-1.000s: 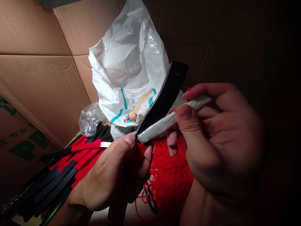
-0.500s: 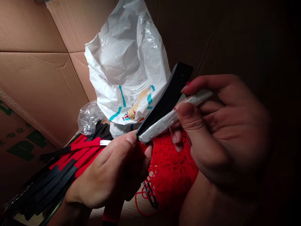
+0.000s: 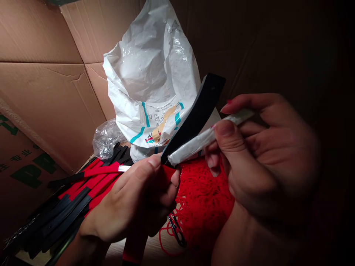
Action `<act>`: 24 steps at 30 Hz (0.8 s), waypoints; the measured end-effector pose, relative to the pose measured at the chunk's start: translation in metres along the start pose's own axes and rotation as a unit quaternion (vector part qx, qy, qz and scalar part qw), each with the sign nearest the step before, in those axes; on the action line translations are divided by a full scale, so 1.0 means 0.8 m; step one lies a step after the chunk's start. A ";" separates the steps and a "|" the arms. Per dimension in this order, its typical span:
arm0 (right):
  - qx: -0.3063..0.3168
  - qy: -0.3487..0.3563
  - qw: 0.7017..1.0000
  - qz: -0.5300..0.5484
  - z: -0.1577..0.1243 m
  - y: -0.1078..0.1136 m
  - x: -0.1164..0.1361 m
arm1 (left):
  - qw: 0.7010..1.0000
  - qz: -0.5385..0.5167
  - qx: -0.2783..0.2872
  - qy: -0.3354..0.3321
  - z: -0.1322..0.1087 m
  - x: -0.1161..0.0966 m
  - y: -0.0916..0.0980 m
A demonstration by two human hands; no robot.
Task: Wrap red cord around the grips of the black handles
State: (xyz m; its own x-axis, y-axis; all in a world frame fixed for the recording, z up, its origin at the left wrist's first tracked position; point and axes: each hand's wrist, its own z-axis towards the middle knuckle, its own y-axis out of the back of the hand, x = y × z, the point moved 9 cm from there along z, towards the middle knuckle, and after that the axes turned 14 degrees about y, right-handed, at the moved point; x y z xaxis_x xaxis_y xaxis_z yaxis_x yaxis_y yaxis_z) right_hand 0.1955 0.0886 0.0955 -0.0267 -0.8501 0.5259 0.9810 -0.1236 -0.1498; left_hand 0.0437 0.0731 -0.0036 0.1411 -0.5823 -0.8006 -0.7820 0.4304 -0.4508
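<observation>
My left hand (image 3: 130, 195) is closed around a curved, flat black-and-red strip (image 3: 196, 114), thumb on top. The strip's broad black end rises to the upper right, and red shows beside my fingers. My right hand (image 3: 260, 159) pinches a slim white stick with a shiny, plastic-like wrap (image 3: 191, 147) between thumb and fingers. The stick's rough lower tip lies close to the strip, just above my left fingers; whether they touch I cannot tell. Under both hands is a heap of tangled red cord (image 3: 205, 195).
Several black-and-red strips (image 3: 74, 195) lie piled at the left. Behind stands an open white plastic bag (image 3: 152, 77), with a clear crumpled bag (image 3: 107, 138) beside it. Cardboard walls (image 3: 41, 96) enclose the back and left. A black metal loop (image 3: 176, 231) lies by the cord.
My right hand has drawn the white stick slightly right, so its tip sits farther from my left thumb. My left hand keeps its hold on the strip.
</observation>
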 end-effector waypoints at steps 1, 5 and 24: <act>0.005 0.000 1.000 0.002 0.000 0.001 0.000 | 1.000 0.001 -0.001 0.006 0.000 0.001 0.001; 0.026 -0.009 1.000 0.010 -0.002 -0.006 -0.002 | 1.000 -0.003 0.004 0.012 0.002 0.005 0.003; 0.007 -0.012 1.000 -0.021 -0.006 -0.010 0.001 | 0.999 -0.039 -0.020 -0.028 -0.003 -0.006 0.007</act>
State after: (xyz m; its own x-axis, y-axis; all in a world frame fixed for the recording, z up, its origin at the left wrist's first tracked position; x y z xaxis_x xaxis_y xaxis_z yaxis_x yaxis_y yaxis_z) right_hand 0.1865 0.0864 0.0934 -0.0631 -0.8319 0.5513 0.9816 -0.1514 -0.1161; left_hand 0.0373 0.0768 -0.0013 0.2359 -0.5732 -0.7847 -0.7911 0.3557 -0.4977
